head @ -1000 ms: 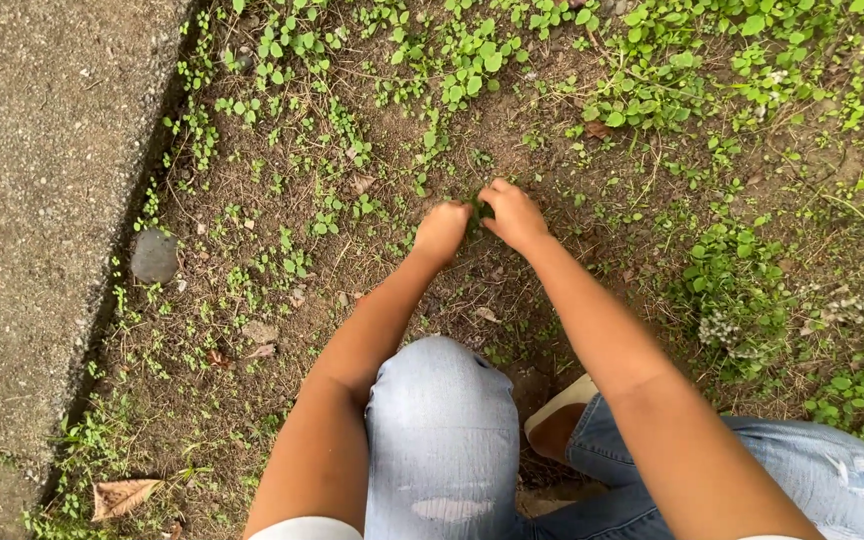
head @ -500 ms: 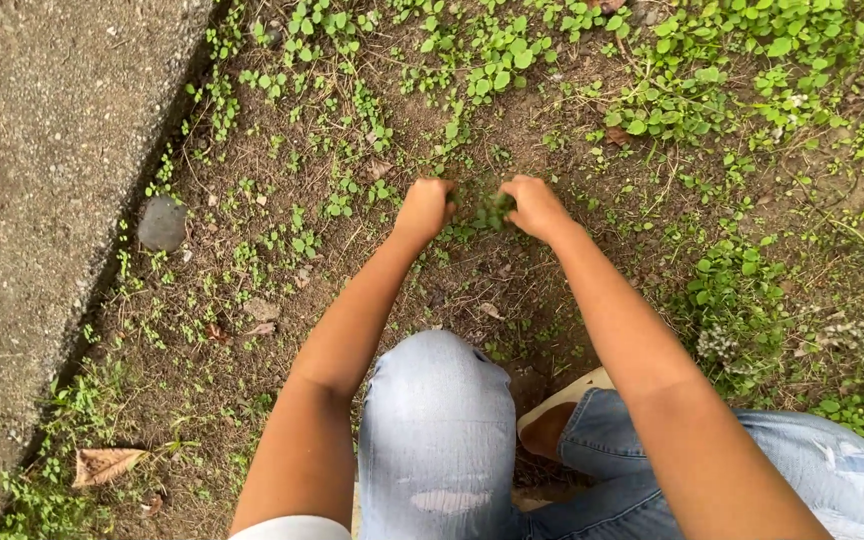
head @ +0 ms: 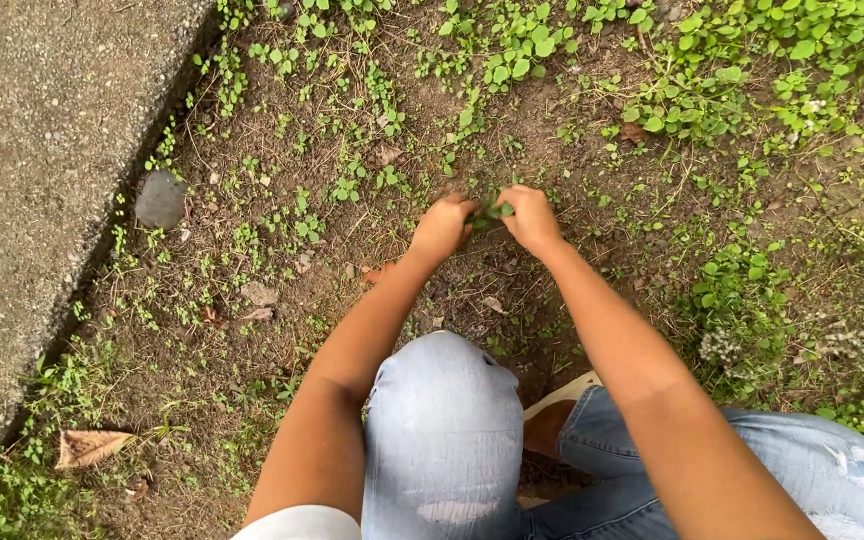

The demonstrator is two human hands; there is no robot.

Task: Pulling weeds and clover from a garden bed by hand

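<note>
I am crouched over bare soil dotted with small green weeds. My left hand (head: 441, 226) and my right hand (head: 530, 216) meet low over the ground, fingers curled inward toward each other. Between them sits a small green weed (head: 491, 211), pinched by the fingertips of both hands. Its roots and stem are hidden by my fingers. My knees in pale blue jeans (head: 442, 430) fill the bottom of the view.
A concrete slab (head: 32, 150) runs along the left with a grey stone (head: 161, 197) at its edge. Dry leaves (head: 89, 446) lie at the lower left. Denser green plants (head: 712, 90) cover the top and right. A sandal (head: 557, 405) shows between my legs.
Both hands stay together on the same patch of weeds, and a green sprig now shows between the fingertips. The view has shifted slightly.
</note>
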